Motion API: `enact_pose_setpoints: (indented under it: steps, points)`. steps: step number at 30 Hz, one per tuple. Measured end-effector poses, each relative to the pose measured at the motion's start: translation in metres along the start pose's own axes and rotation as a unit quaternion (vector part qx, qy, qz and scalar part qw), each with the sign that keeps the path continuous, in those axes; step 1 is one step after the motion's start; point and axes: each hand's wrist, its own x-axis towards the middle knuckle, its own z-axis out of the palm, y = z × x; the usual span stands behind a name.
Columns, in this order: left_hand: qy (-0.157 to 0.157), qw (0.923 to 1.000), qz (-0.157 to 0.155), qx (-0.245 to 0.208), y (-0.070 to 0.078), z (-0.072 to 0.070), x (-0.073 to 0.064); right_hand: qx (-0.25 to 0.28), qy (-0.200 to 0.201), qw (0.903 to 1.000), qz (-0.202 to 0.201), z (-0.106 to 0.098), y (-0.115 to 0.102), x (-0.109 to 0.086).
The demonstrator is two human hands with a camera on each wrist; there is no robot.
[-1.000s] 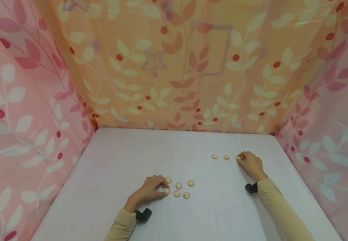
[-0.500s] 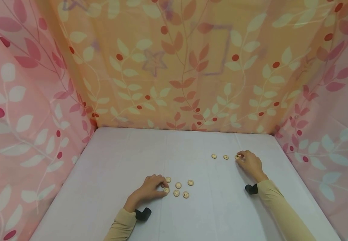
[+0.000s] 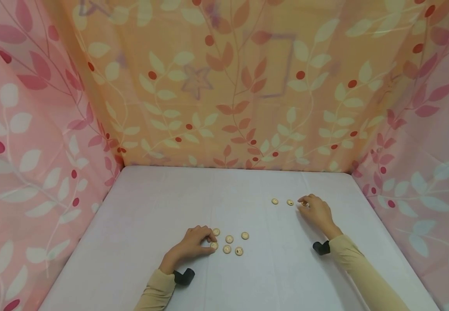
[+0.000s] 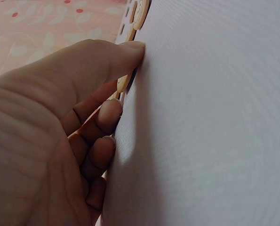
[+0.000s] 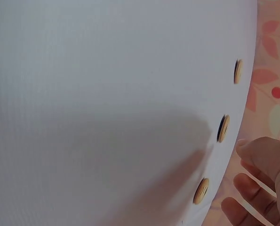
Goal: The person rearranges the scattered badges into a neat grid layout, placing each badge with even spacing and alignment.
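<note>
Head view: nine pale round discs point(image 3: 238, 251) lying on white table point(image 3: 150, 207), six before the person and three farther back to the right.
Disc marks: dark figures on the faces, too small and blurred to read in any view.
Curtain point(image 3: 139, 99): star outline point(image 3: 197, 81) and part of a box outline point(image 3: 292, 65) in faint purple, among printed leaves and red dots.
Cluster point(image 3: 229, 239): six flat discs, loosely grouped near the middle of the table.
Left hand point(image 3: 188, 245): thumb and forefinger pinched on near-left disc point(image 3: 214, 245) at the edge of the cluster; remaining fingers curled close to the cloth in left wrist view.
Row point(image 3: 290, 202): three flat discs in a line, spaced apart.
Right hand point(image 3: 317, 211): thumb and fingers loosely bent, apart from one another, raised just over end disc point(image 5: 201, 190) at the right of the row.
Sleeves point(image 3: 364, 272): beige, with black mounts point(image 3: 184, 277) at both wrists.
Against half a second ago: right hand shifted slightly left and off end disc, then pinched between the fingertips; same grip at left, same layout in cluster and row; whole head view slid a little sideways.
</note>
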Motion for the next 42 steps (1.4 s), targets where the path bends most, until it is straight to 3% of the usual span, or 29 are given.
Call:
enact_pose_setpoints:
  steps: [9,16,22,34,42]
  points:
    - [0.010,0.9999,0.007,-0.007,0.001,0.000,-0.002,0.012,0.005,0.9993,-0.036,0.008,-0.021,-0.003]
    - [-0.006,0.9999,-0.011,0.000,0.001,-0.001,0.001,0.021,0.019,0.9971,-0.071,0.016,-0.040,-0.006]
    - [-0.003,1.0000,-0.007,0.001,0.000,0.000,0.000,0.042,0.026,0.9946,-0.091,0.025,-0.057,-0.010]
    - [0.000,0.9999,0.004,-0.010,0.001,-0.001,0.000,0.061,0.007,0.9902,-0.125,0.040,-0.085,-0.019]
    - [0.008,0.9999,0.007,-0.002,0.002,0.000,0.000,0.095,-0.001,0.9804,-0.173,0.043,-0.103,-0.022]
